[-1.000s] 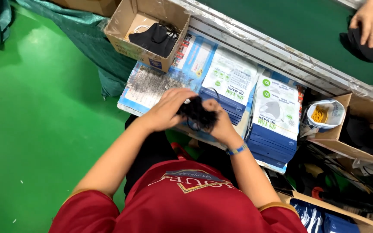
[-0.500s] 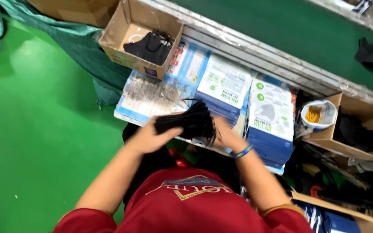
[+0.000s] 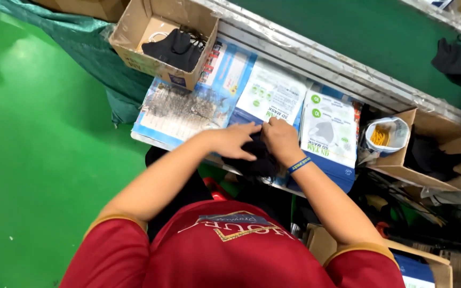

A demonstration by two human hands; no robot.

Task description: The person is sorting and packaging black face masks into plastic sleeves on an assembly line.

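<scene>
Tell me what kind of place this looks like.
Probably a packing line in a face-mask factory: stacks of flat mask pouches by a green conveyor belt, cardboard boxes of black masks, and both hands gathering black masks.

— What lies on the tabletop (image 3: 150, 136)?
— A box (image 3: 161, 40) at far left, holding black masks. A sooty blue sheet (image 3: 180, 109) lies just beside it, nearer.
— And to the right?
— Stacks of white-and-blue packs (image 3: 329, 133), then another box (image 3: 428, 160) at the right end, with a tub (image 3: 385, 136) in it.
</scene>
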